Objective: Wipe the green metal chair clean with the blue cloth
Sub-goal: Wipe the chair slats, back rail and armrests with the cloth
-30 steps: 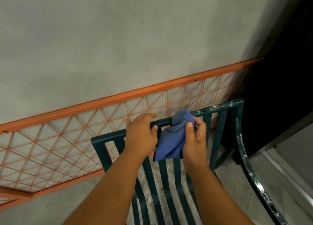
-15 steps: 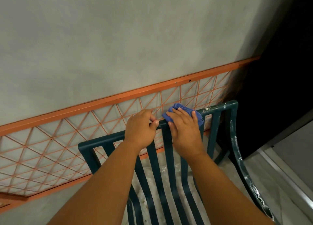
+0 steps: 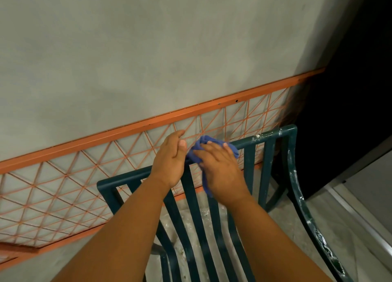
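The blue cloth (image 3: pixel 212 149) is lying bunched over the top rail of the green metal chair (image 3: pixel 273 136), under the right hand (image 3: pixel 220 167). This hand is pressing on the cloth with its fingers (image 3: pixel 214 149) stretched over it, almost straight, and one end of the cloth is hanging down under the palm, in front of the back slats. The left hand (image 3: pixel 170 161) is sitting just to the left of the cloth, on the same rail, with the fingers extended and lying side by side; the thumb is pointing up near the cloth. The two hands are close together, nearly touching.

To the right of the right hand, the rail is showing white spots, and the curved armrest (image 3: pixel 297 188) is going down with more white marks on it. Below the hands, the vertical slats are running toward the seat. Behind the hands, an orange metal grid (image 3: pixel 118 154) is leaning on the grey wall (image 3: pixel 148 48). Far to the right, a dark opening (image 3: pixel 350 112) is standing beside the wall.
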{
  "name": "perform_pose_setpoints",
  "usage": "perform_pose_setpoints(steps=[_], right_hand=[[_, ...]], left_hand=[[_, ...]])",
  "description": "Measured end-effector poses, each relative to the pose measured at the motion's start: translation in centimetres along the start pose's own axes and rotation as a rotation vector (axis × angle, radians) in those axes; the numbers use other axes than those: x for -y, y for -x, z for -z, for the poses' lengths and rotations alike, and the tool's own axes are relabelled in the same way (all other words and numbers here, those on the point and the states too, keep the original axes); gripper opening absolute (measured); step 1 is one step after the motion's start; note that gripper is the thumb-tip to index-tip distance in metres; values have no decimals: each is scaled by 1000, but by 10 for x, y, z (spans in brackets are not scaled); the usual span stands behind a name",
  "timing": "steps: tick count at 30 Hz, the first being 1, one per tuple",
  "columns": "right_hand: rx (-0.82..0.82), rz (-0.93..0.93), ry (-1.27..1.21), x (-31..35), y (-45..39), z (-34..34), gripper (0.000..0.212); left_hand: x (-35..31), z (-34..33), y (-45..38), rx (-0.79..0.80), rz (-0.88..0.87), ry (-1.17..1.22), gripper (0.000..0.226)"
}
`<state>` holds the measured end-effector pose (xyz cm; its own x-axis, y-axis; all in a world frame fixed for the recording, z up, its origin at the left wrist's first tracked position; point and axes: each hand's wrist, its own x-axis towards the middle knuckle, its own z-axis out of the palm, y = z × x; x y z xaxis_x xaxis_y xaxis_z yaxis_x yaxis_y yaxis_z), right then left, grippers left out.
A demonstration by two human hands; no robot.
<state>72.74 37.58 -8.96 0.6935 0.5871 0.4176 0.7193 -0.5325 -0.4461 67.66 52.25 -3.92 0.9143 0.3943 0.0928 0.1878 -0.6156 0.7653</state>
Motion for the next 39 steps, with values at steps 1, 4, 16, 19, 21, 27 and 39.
perform_pose_setpoints(steps=[1,4,16,19,21,27,39], right_hand=[[-29,-84,20,-6,-4,3,44],[-99,-304,33,11,-14,0,42],[-66,-295,74,6,-23,14,25],[-19,-159,-36,22,-16,4,26],[-2,-30,-72,10,2,3,36],[3,-268,133,-9,-24,24,28],[-42,-213,81,-34,-13,31,36]], left_hand=[[0,0,1,18,-4,-15,44],[1,-1,1,53,10,-60,49],[-1,-14,0,253,-30,-601,58],[-2,-14,0,223,-33,-648,64],[-3,-15,2,207,-39,-695,63],[-3,-20,2,221,-52,-820,57],[-21,-34,3,203,-5,-809,55]])
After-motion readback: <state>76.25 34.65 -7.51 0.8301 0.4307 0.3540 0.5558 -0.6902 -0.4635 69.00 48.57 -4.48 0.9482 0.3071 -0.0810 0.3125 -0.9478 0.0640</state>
